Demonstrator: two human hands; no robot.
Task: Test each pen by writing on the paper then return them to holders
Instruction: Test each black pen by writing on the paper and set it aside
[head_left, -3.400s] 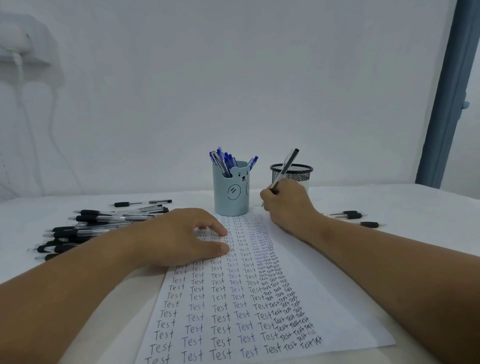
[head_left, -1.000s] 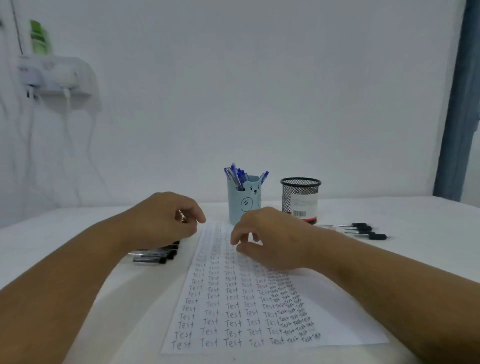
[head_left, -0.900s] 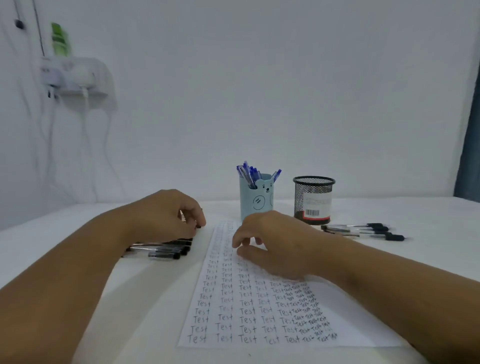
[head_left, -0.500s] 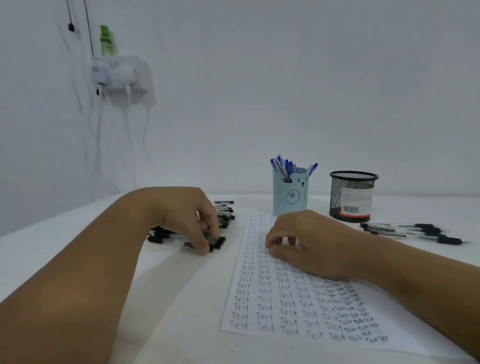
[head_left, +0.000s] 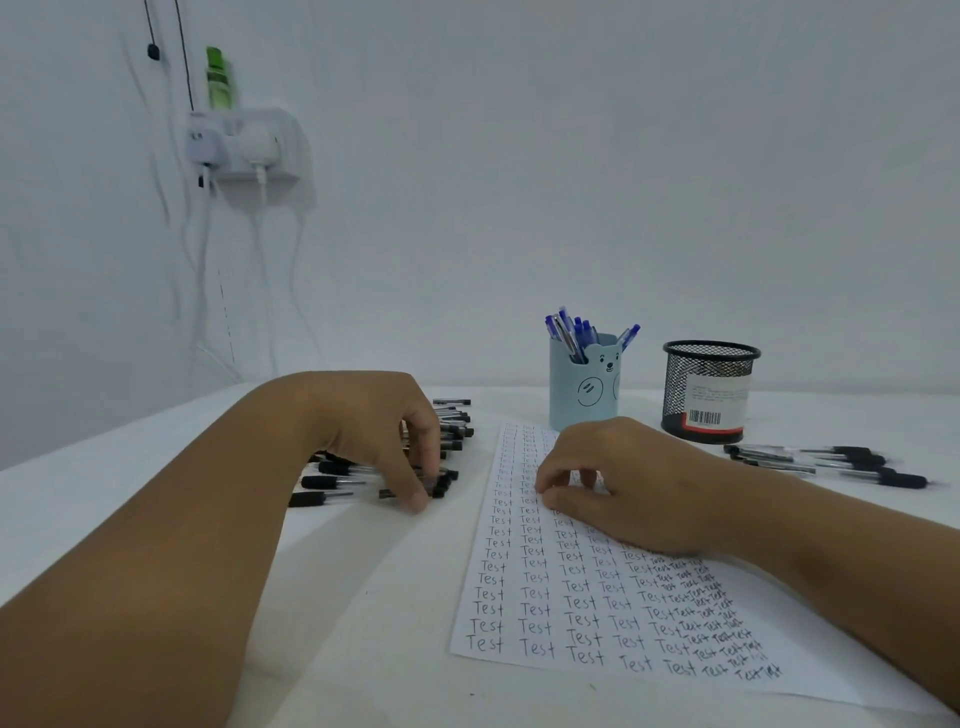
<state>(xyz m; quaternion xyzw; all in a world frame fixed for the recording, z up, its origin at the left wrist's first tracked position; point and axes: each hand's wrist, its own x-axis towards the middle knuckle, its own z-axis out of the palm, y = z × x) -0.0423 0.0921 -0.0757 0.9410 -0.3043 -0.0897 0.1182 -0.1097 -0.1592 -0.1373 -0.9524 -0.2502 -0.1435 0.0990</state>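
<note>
left hand (head_left: 379, 426): fingers curled on black pens (head_left: 332, 480) | right hand (head_left: 623, 478): empty, resting on paper (head_left: 545, 597)

Left grip (head_left: 400, 457): fingers curled down onto the pile of black pens (head_left: 363, 478), fingertips among them; whether one is pinched cannot be told.
Right grip (head_left: 618, 483): loosely curled, resting on the paper (head_left: 545, 597), holding nothing.
Paper: between both grips, covered in rows of "Test".
Blue holder (head_left: 584, 387): beyond the right grip, upright, blue pens inside.
Mesh holder (head_left: 709, 392): right of the blue holder.
Loose black pens (head_left: 831, 462): on the surface (head_left: 389, 675), right of the right grip.
</note>
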